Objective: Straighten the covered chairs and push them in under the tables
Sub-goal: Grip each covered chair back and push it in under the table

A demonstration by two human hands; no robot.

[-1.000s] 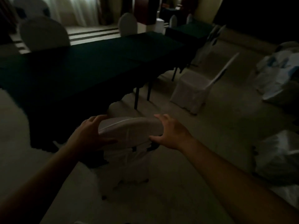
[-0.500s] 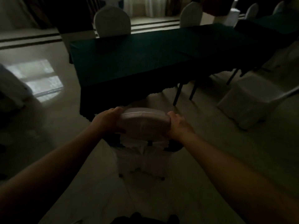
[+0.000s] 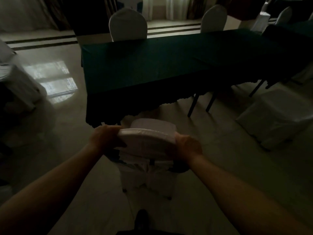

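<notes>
Head view of a dim hall. The left hand point(image 3: 105, 139) and the right hand point(image 3: 187, 147) clasp the two ends of the top edge of a white-covered chair point(image 3: 147, 150), fingers curled over the backrest on either side. The chair faces the near long edge of a table draped in a dark green cloth point(image 3: 160, 65); the front of its seat lies just at the scalloped hem of the cloth, and most of the chair stands clear of the table on the pale glossy floor point(image 3: 67, 141). The cover is smooth over the rounded backrest and gathers in loose folds behind the seat. Two more covered chairs point(image 3: 127, 24) point(image 3: 213, 18) stand at the far side. Another covered chair point(image 3: 277, 116) stands at the right, apart from the table.
</notes>
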